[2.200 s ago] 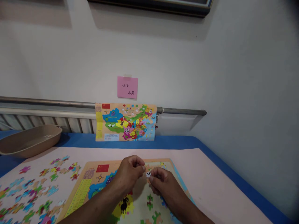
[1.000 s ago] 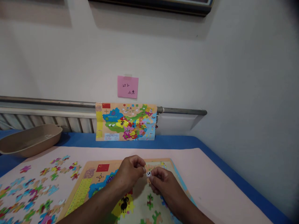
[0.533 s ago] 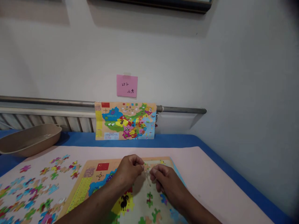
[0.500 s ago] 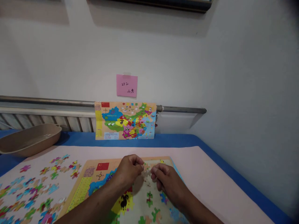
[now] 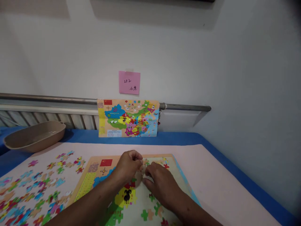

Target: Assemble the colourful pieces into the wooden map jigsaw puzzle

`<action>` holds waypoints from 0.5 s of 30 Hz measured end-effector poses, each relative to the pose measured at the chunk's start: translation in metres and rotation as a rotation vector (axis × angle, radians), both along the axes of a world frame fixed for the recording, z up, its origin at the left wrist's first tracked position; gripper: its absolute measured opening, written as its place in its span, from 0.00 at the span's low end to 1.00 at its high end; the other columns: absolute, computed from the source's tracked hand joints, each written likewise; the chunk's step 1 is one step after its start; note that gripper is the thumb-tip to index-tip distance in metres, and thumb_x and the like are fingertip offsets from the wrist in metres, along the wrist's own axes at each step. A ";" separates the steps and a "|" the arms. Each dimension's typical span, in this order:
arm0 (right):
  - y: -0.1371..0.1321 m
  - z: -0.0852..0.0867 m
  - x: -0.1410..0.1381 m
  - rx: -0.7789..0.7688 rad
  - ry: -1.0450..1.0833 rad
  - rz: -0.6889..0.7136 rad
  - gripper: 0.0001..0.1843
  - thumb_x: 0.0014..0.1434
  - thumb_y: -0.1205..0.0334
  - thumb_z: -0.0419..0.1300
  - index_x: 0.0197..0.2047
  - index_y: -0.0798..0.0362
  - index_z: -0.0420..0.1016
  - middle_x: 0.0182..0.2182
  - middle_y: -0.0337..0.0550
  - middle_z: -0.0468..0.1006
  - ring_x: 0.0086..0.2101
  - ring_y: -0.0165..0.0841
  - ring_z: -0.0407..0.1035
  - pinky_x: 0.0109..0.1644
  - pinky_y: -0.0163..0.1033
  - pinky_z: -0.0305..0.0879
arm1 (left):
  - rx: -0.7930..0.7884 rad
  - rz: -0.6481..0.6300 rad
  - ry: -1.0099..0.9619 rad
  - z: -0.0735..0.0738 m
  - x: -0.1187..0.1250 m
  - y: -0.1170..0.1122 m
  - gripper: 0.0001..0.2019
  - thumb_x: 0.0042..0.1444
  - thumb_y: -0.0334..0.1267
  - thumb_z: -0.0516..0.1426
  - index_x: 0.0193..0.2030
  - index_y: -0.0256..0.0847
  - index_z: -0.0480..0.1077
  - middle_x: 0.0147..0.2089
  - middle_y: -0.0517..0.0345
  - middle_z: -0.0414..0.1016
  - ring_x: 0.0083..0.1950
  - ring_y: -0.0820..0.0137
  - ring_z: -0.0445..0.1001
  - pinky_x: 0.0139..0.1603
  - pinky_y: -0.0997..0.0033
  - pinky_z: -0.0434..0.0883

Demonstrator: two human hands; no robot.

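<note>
Puzzle board: lay on the pink sheet in front of the person, its upper left filled with a printed map, its pale backing [image 5: 138, 205] showing toward the middle and right; the puzzle board [image 5: 85, 185] had a peach and yellow border down its left side.
Left hand: the left hand [image 5: 129, 165] was over the upper middle of the board, thumb and forefinger drawn together; whether a piece sat between them could not be told.
Right hand: the right hand [image 5: 161, 182] was just beside it, fingers curled, with a gap between thumb and forefinger; its grasp could not be made out.
In the way: the left forearm [image 5: 94, 201] crossed the blue and green map areas, and the right forearm [image 5: 192, 212] covered the lower right of the board.
Pieces on the board: a green piece [image 5: 144, 215] lay near the bottom, a red piece [image 5: 166, 166] beyond the right hand.
Loose pieces: many puzzle pieces [image 5: 39, 196] were scattered left of the board on the pink sheet [image 5: 230, 185].
Tray: a brown tray [image 5: 37, 146] stood at the far left of the blue worktop [image 5: 178, 138].
Behind: a printed map sheet [image 5: 115, 125] stood upright, hiding part of a metal pipe [image 5: 51, 98] and the radiator [image 5: 78, 121].
Wall: a pink note [image 5: 129, 83] was taped above the map sheet.
</note>
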State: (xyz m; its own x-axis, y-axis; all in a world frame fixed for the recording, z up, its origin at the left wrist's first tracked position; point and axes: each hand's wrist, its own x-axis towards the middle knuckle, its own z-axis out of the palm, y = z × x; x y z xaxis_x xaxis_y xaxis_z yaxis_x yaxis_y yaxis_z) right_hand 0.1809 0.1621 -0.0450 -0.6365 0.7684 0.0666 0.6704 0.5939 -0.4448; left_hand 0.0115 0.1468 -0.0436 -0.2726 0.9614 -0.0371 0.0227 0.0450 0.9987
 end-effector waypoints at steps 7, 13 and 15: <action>0.006 0.004 0.001 0.033 -0.024 -0.048 0.10 0.62 0.68 0.53 0.28 0.53 0.67 0.31 0.46 0.74 0.32 0.35 0.65 0.36 0.40 0.50 | -0.007 0.016 0.004 -0.004 0.000 0.001 0.05 0.39 0.35 0.61 0.26 0.38 0.71 0.21 0.62 0.69 0.22 0.73 0.64 0.24 0.74 0.60; 0.011 0.003 0.013 -0.408 0.455 -0.130 0.07 0.59 0.63 0.53 0.29 0.52 0.68 0.24 0.37 0.69 0.25 0.30 0.61 0.29 0.35 0.52 | 0.016 -0.030 -0.181 0.002 0.006 0.000 0.14 0.35 0.43 0.66 0.26 0.38 0.70 0.19 0.62 0.68 0.19 0.74 0.63 0.23 0.74 0.58; 0.010 -0.001 0.015 -0.551 0.583 -0.141 0.07 0.58 0.60 0.54 0.30 0.52 0.68 0.21 0.35 0.67 0.22 0.29 0.58 0.27 0.35 0.51 | 0.009 -0.029 -0.203 0.004 0.009 -0.001 0.15 0.34 0.44 0.67 0.26 0.39 0.70 0.18 0.63 0.68 0.19 0.75 0.62 0.22 0.75 0.57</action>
